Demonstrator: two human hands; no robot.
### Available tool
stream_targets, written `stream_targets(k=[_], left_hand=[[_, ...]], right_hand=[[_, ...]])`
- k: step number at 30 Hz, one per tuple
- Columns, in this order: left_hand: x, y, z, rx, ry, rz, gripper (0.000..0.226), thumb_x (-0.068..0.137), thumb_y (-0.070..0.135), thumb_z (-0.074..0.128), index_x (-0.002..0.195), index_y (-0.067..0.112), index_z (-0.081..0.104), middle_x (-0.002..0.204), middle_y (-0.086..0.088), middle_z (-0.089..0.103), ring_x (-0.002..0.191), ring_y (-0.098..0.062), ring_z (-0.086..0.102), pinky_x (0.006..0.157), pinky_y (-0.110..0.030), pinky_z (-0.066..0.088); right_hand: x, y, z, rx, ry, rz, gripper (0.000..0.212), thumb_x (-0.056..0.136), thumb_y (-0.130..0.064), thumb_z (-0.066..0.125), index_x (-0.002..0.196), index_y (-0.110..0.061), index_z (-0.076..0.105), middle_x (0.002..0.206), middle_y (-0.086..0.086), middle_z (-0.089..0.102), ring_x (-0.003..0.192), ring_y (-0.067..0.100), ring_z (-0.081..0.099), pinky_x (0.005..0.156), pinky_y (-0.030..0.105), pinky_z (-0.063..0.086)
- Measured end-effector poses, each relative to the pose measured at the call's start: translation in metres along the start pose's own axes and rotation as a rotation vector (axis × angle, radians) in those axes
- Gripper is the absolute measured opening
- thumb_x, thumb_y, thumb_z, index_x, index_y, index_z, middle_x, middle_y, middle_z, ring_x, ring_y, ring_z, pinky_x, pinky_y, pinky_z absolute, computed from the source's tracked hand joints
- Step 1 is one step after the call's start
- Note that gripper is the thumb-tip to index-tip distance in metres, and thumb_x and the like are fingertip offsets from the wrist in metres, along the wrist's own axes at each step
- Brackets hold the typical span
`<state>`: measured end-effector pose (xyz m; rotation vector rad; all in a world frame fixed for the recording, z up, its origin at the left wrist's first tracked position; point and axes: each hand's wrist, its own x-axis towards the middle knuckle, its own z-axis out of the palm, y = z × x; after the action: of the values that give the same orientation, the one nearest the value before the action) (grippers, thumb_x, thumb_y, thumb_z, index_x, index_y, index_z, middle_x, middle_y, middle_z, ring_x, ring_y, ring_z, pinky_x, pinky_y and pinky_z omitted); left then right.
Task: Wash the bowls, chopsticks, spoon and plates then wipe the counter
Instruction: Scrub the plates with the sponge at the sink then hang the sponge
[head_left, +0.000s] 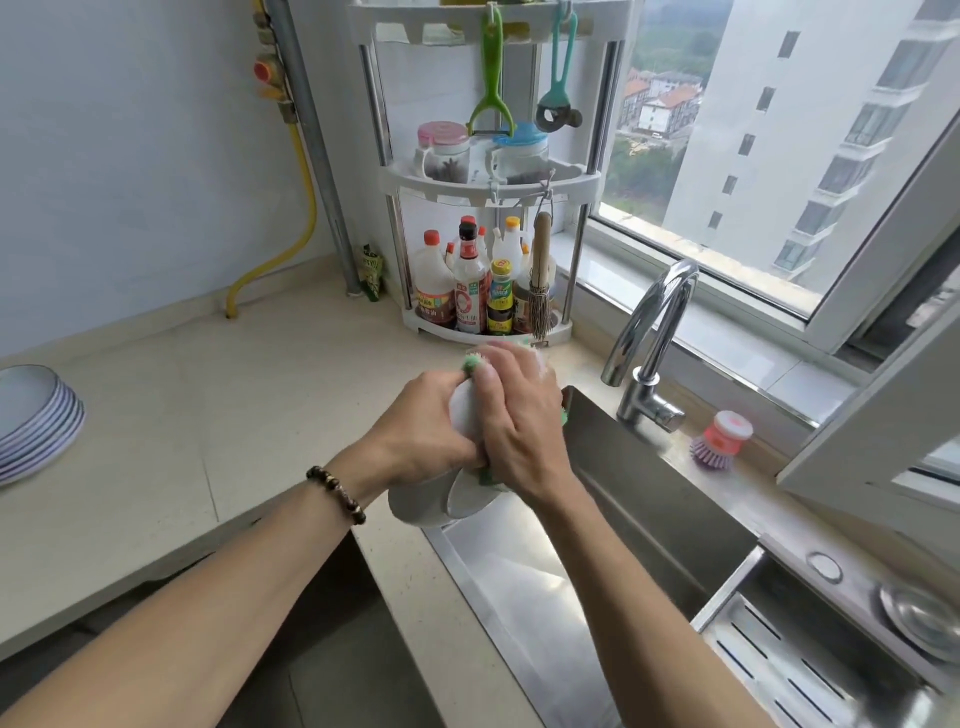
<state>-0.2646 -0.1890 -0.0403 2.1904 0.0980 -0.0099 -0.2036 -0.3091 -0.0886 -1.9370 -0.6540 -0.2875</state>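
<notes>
My left hand (421, 431) grips white bowls (421, 506), held on edge above the left rim of the steel sink (649, 499). At least two bowls seem nested together. My right hand (519, 415) presses a green sponge (472, 362) against the bowls, fingers curled round it; most of the sponge is hidden under the hand. A stack of white plates (36, 421) with blue rims sits at the far left of the beige counter (234, 415). No chopsticks or spoon are visible.
A chrome faucet (654, 332) stands behind the sink, with a pink dish brush (719, 439) to its right. A white corner rack (483, 208) holds sauce bottles and jars. A drain tray (810, 670) lies at the lower right. A window frame juts in at right.
</notes>
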Motion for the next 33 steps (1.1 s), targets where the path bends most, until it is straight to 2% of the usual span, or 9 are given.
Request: stream_targets(k=[6, 8, 11, 15, 18, 20, 26, 29, 33], left_hand=[[-0.006, 0.001, 0.000, -0.165, 0.081, 0.058, 0.058, 0.061, 0.002, 0.084, 0.113, 0.023, 0.069, 0.100, 0.003, 0.074, 0.090, -0.015, 0.071, 0.068, -0.023, 0.057], [-0.003, 0.003, 0.004, -0.110, 0.080, 0.057, 0.061, 0.064, 0.003, 0.086, 0.119, 0.020, 0.067, 0.104, 0.002, 0.071, 0.093, -0.017, 0.069, 0.071, -0.026, 0.059], [-0.004, 0.002, 0.012, -0.023, 0.088, 0.060, 0.054, 0.065, 0.006, 0.088, 0.114, 0.015, 0.067, 0.102, -0.001, 0.071, 0.089, -0.019, 0.070, 0.074, -0.035, 0.062], [-0.010, -0.006, 0.010, -0.241, 0.213, -0.006, 0.045, 0.067, -0.007, 0.082, 0.099, 0.022, 0.070, 0.096, -0.001, 0.074, 0.087, -0.017, 0.071, 0.070, -0.032, 0.062], [-0.005, -0.009, 0.010, -0.571, 0.378, -0.145, 0.038, 0.068, -0.016, 0.077, 0.094, 0.012, 0.072, 0.095, -0.008, 0.076, 0.089, -0.026, 0.072, 0.073, -0.037, 0.062], [-0.002, -0.008, 0.008, -0.678, 0.434, -0.189, 0.037, 0.068, -0.020, 0.075, 0.089, 0.010, 0.072, 0.090, -0.008, 0.076, 0.085, -0.025, 0.072, 0.071, -0.036, 0.062], [0.002, -0.011, 0.009, -0.739, 0.483, -0.247, 0.041, 0.062, -0.012, 0.079, 0.099, 0.004, 0.073, 0.100, -0.016, 0.076, 0.094, -0.034, 0.073, 0.078, -0.045, 0.062], [0.002, -0.015, 0.006, -0.730, 0.478, -0.269, 0.041, 0.065, -0.015, 0.076, 0.101, 0.004, 0.072, 0.101, -0.016, 0.075, 0.095, -0.035, 0.072, 0.072, -0.039, 0.061], [0.000, -0.009, 0.011, -0.722, 0.507, -0.275, 0.049, 0.056, -0.004, 0.083, 0.102, 0.005, 0.072, 0.101, -0.014, 0.075, 0.093, -0.034, 0.072, 0.072, -0.040, 0.061]], right_hand=[[-0.002, 0.029, -0.011, 0.428, 0.086, 0.462, 0.046, 0.106, -0.046, 0.024, 0.118, -0.026, 0.063, 0.118, -0.001, 0.063, 0.116, 0.021, 0.058, 0.101, 0.045, 0.047], [-0.006, 0.020, -0.003, 0.317, 0.112, 0.333, 0.049, 0.102, -0.052, 0.025, 0.134, -0.033, 0.057, 0.136, -0.003, 0.053, 0.127, 0.015, 0.049, 0.110, 0.041, 0.041], [-0.013, 0.012, 0.008, 0.199, 0.082, 0.156, 0.043, 0.102, -0.053, 0.025, 0.129, -0.047, 0.057, 0.144, -0.008, 0.045, 0.134, 0.010, 0.040, 0.113, 0.030, 0.030], [-0.009, 0.024, -0.006, 0.383, 0.020, 0.359, 0.050, 0.103, -0.053, 0.019, 0.142, -0.043, 0.049, 0.151, -0.002, 0.047, 0.138, 0.014, 0.043, 0.119, 0.046, 0.032], [-0.018, 0.010, -0.001, 0.033, -0.172, 0.146, 0.060, 0.099, -0.056, 0.007, 0.155, -0.036, 0.014, 0.166, -0.012, 0.005, 0.153, 0.004, -0.001, 0.125, 0.027, -0.003], [-0.026, 0.007, 0.003, -0.063, -0.308, 0.026, 0.061, 0.096, -0.059, 0.001, 0.153, -0.038, -0.001, 0.163, -0.015, -0.012, 0.151, 0.001, -0.017, 0.121, 0.022, -0.012], [-0.022, 0.002, 0.002, -0.111, -0.379, 0.081, 0.083, 0.079, -0.082, -0.019, 0.151, -0.042, -0.013, 0.158, -0.017, -0.027, 0.148, 0.002, -0.026, 0.122, 0.027, -0.014], [-0.020, 0.006, -0.002, -0.120, -0.447, 0.066, 0.085, 0.075, -0.084, -0.020, 0.150, -0.044, -0.016, 0.158, -0.017, -0.027, 0.149, 0.004, -0.024, 0.122, 0.029, -0.014], [-0.007, 0.005, 0.003, -0.024, -0.354, 0.178, 0.099, 0.070, -0.090, -0.020, 0.154, -0.038, -0.009, 0.161, -0.012, -0.020, 0.153, 0.012, -0.017, 0.125, 0.035, -0.008]])
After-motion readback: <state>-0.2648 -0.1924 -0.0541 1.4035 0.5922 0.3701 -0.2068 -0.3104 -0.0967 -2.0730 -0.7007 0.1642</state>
